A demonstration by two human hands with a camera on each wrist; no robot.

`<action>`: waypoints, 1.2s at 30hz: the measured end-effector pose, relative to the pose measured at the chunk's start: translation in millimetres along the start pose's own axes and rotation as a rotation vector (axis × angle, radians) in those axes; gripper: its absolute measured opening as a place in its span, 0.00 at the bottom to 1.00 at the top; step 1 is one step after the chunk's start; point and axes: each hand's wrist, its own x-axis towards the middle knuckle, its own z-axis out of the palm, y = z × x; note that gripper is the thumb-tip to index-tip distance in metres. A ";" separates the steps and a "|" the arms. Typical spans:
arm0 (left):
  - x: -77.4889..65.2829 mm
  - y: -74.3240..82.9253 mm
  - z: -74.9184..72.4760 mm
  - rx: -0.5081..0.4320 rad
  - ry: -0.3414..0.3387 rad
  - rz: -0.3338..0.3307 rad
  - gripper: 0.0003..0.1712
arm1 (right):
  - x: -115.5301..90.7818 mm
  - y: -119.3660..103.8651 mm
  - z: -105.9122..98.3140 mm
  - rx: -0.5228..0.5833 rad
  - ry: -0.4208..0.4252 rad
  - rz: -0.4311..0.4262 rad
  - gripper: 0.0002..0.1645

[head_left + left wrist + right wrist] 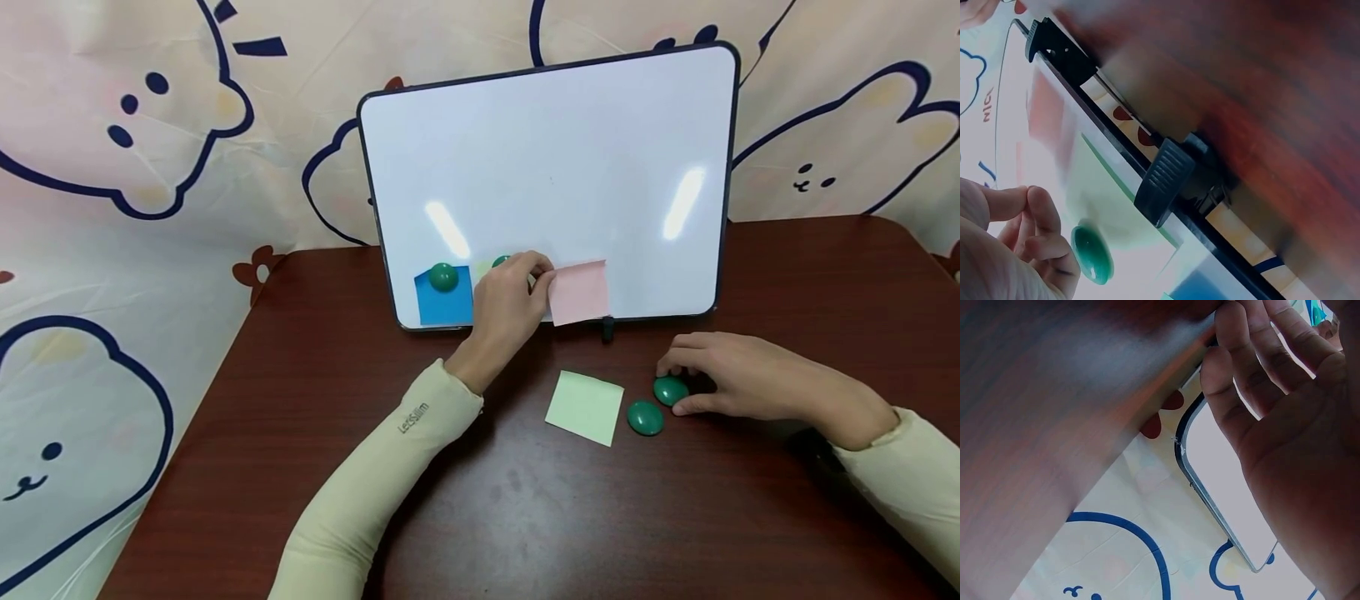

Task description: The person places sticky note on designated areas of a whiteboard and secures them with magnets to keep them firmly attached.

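Observation:
My left hand (510, 292) is at the lower middle of the whiteboard (555, 175), pinching the left edge of a pink sticky note (579, 292) between thumb and fingertips. The note lies against the board's lower edge. Beside that hand, in the left wrist view, a green round magnet (1091, 253) sits on a pale green note (1100, 200) on the board. My right hand (750, 379) is down on the table, thumb and fingers on either side of a green magnet (671, 391). The right wrist view hides that magnet.
A blue note (444, 310) under another green magnet (443, 277) is at the board's lower left. A loose pale green note (585, 408) and one more magnet (645, 418) lie on the brown table (525, 517). Black clips (1166, 181) hold the board's bottom edge.

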 end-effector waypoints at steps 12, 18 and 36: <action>4.8 0.6 2.0 0.029 -0.019 -0.025 0.07 | 0.2 -0.7 -0.8 0.006 -0.011 0.005 0.22; 6.1 -0.3 3.4 0.034 -0.012 -0.035 0.07 | 0.2 0.8 -0.7 0.006 -0.007 -0.001 0.22; 9.0 2.9 7.9 0.096 0.007 -0.063 0.08 | 0.2 0.0 -1.9 0.002 -0.010 0.003 0.22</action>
